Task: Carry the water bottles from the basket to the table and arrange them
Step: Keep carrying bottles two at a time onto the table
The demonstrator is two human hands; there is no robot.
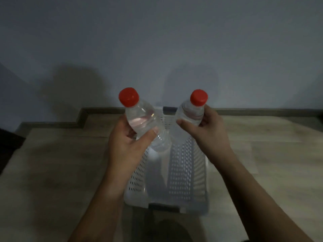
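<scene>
Holding one clear water bottle in each hand, you have both raised above the white perforated basket (176,173), which sits on the wooden floor (61,172) close to the grey wall (157,41). Your left hand (125,142) wraps the left bottle (143,123) around its lower body; the grip is curled, thumb across the front and fingers behind. That bottle tilts, its red cap (129,97) leaning up and to the left, its base pointing down toward the basket's interior. Your right hand (208,126) wraps the right bottle (189,112) around its middle, thumb on the near left side, fingers curled round the far right side. Its red cap (198,96) leans slightly to the right. The two bottles are apart, caps spread wider than the bases. Neither bottle touches the basket. Basket floor below the hands appears bare of bottles, though the frame is dim and blurred, so that reading is tentative. A dark skirting board (262,111) runs along the foot of the wall behind the basket. Both forearms enter from the bottom edge, one on either side of the basket.
</scene>
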